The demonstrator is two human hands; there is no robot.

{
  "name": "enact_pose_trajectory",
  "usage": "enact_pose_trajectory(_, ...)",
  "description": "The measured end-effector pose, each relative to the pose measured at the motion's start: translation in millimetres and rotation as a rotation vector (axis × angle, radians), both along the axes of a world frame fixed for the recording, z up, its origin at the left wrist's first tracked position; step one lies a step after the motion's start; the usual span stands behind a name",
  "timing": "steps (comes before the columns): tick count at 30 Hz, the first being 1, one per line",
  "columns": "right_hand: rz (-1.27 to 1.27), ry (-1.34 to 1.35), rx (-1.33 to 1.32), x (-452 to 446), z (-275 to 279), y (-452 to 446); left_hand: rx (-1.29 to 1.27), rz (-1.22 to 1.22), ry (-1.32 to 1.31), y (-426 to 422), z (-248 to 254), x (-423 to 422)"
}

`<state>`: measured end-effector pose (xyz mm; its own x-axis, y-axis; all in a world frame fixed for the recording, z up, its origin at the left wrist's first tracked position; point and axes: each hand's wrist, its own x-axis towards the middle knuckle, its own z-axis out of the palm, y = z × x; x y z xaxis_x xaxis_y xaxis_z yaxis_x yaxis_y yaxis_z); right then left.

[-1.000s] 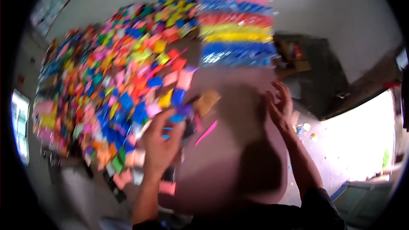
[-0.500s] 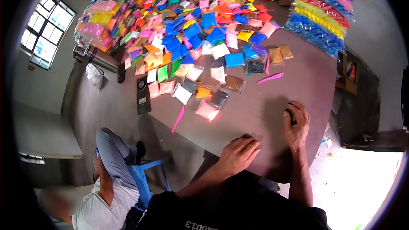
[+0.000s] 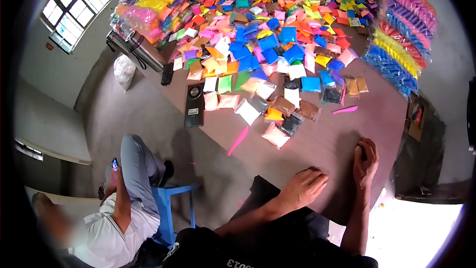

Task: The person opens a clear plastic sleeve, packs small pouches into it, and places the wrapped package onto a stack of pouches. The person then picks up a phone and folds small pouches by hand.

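Observation:
My left hand (image 3: 303, 187) rests palm down near the table's front edge, its fingers bent and close together. Whatever may lie under those fingertips is hidden. To its right, my right hand (image 3: 366, 163) stands on its side on the tabletop, fingers loosely curved and thumb apart, with a dark shadowed gap between and nothing visible held. Nearest to the hands are a pink packet (image 3: 275, 136), a black packet (image 3: 291, 124) and a pink plastic knife-shaped tool (image 3: 345, 109). Another pink tool (image 3: 238, 140) lies at the table's left edge.
A heap of colourful packets (image 3: 267, 42) covers the far part of the table (image 3: 327, 134). Bagged coloured goods (image 3: 396, 44) hang over the right edge. A black phone (image 3: 194, 106) and metal flasks (image 3: 146, 52) line the left edge. A seated person (image 3: 119, 218) holds a phone.
The camera view has turned, so the scene sits farther right in the picture. Both my hands keep about the same places on the table. The seated person's phone now shows more clearly.

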<state>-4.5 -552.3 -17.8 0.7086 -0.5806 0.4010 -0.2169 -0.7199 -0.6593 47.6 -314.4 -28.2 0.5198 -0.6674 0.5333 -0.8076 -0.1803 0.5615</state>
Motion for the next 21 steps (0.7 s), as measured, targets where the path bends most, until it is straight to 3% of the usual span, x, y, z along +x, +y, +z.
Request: enact_pose_trajectory(21, -0.033, 0.026, -0.028, 0.1, -4.7, -4.0, 0.008, -0.043, 0.045, 5.0, 2.6, 3.0)
